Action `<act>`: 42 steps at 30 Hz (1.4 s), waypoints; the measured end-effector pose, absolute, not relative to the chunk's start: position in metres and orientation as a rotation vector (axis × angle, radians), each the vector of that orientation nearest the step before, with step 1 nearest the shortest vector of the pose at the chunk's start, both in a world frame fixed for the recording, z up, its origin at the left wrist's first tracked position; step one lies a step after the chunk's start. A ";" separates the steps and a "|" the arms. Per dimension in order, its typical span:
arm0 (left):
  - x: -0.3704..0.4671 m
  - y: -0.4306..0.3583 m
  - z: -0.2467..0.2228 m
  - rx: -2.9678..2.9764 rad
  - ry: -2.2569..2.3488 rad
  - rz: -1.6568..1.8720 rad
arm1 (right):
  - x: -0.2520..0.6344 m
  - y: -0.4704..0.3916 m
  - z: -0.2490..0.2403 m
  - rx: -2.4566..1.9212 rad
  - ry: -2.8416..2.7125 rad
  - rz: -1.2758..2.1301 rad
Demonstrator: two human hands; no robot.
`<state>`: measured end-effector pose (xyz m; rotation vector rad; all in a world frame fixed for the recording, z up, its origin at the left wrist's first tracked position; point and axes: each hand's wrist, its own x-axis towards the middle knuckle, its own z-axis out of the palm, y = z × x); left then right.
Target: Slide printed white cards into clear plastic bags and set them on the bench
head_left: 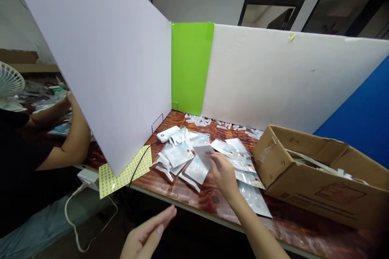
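Note:
My right hand (pixel 224 175) reaches over the table and pinches a flat grey-white packet (pixel 203 153) by its right edge, tilted above the pile. Around it lie several clear-fronted packets (pixel 179 154) with pale contents I cannot make out. More overlapping packets (pixel 252 198) lie right of my forearm. Below the table's front edge, my left hand (pixel 150 234) is held in the air, fingers stretched out, with nothing visible in it. White strips (pixel 190 182) lie at the near side of the pile.
An open cardboard box (pixel 319 198) stands at the right. Small white pieces (pixel 199 120) lie along the back panel (pixel 258 77). A white power bank (pixel 168 133) trails a black cable over a yellow sticker sheet (pixel 121 178). Beyond the left panel (pixel 115 60) another person's arm (pixel 73 137) shows.

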<state>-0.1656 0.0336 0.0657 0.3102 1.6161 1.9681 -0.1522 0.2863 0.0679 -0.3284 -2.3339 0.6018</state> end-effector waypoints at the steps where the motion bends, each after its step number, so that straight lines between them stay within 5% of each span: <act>1: -0.171 0.044 0.076 0.359 1.687 1.962 | -0.138 0.282 0.079 -0.353 -2.294 0.648; 7: -0.179 0.118 0.127 0.616 1.146 1.965 | -0.066 0.241 0.126 -0.355 -2.055 1.415; 14: -0.159 0.131 0.134 0.590 0.974 1.943 | -0.043 0.248 0.141 -0.213 -2.288 1.241; 27: -0.154 0.124 0.141 0.402 1.054 2.068 | -0.040 0.241 0.137 -0.224 -2.112 1.715; 37: -0.153 0.113 0.140 0.458 1.014 2.039 | -0.038 0.238 0.137 -0.240 -2.146 1.658; 42: -0.153 0.112 0.139 0.538 1.372 2.103 | -0.042 0.231 0.141 -0.220 -2.143 0.699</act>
